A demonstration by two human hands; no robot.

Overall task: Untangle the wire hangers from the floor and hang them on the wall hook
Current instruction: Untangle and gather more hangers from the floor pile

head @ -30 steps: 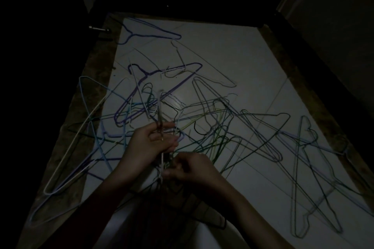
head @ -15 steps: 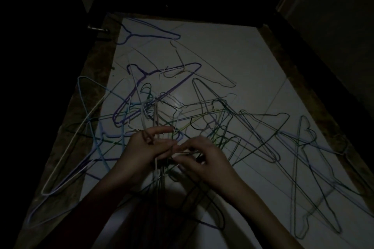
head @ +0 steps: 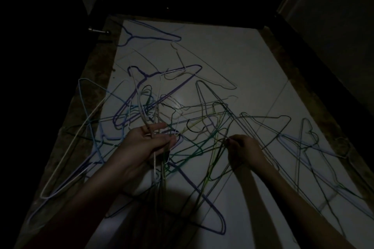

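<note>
Dim light. Hangers (head: pixel 202 119) lie tangled across the white floor (head: pixel 232 62). Left hand (head: pixel 145 145) curled tight round a bundle of upright wires, index finger out. Right hand (head: pixel 245 150), well apart, pinches a thin wire among the green ones.

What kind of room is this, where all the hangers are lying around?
Probably a dim, narrow hallway or entry in a home, though it is too dark to be sure. The pale tiled floor runs between dark walls, a dark door with a metal handle stands at left, and tangled coloured wire hangers cover the tiles.
</note>
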